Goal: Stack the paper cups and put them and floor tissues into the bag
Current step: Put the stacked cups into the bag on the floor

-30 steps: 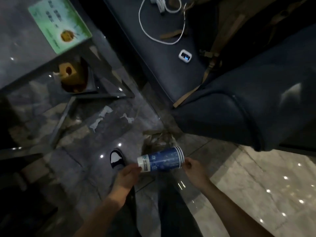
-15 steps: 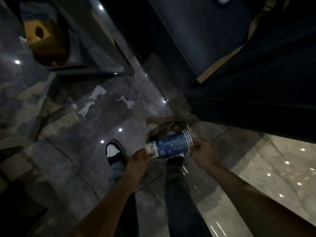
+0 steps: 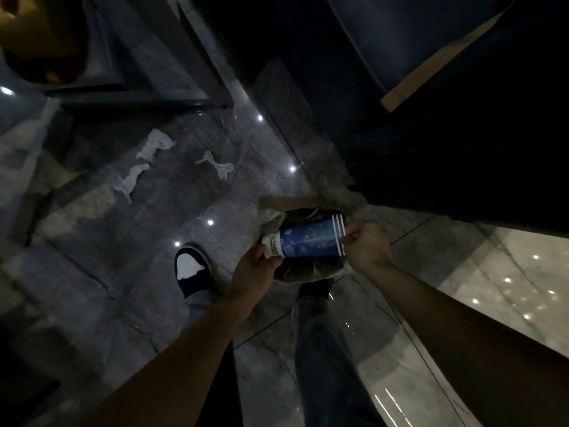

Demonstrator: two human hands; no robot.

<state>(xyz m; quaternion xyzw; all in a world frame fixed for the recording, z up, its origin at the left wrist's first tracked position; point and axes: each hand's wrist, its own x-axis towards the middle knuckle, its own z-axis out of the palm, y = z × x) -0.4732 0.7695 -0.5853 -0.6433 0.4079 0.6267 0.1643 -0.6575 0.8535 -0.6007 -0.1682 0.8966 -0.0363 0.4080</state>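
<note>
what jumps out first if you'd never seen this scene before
The blue stack of paper cups lies sideways at centre, held between the left hand at its base and the right hand at its white rims, right above the open bag on the floor. Up left, pale tissues lie scattered on the dark glossy tiles.

Stack of paper cups (image 3: 309, 241) lying on its side directly above the open bag (image 3: 311, 269) on the floor (image 3: 92, 272), left hand (image 3: 255, 269) at its base end, right hand (image 3: 366, 245) at its rim end. Tissues (image 3: 147, 164) lie on the floor ahead and to the left, well apart from the bag; a shoe (image 3: 192, 268) stands left of the bag, near the left hand. A seat (image 3: 431, 87) rises beyond and to the right.
</note>
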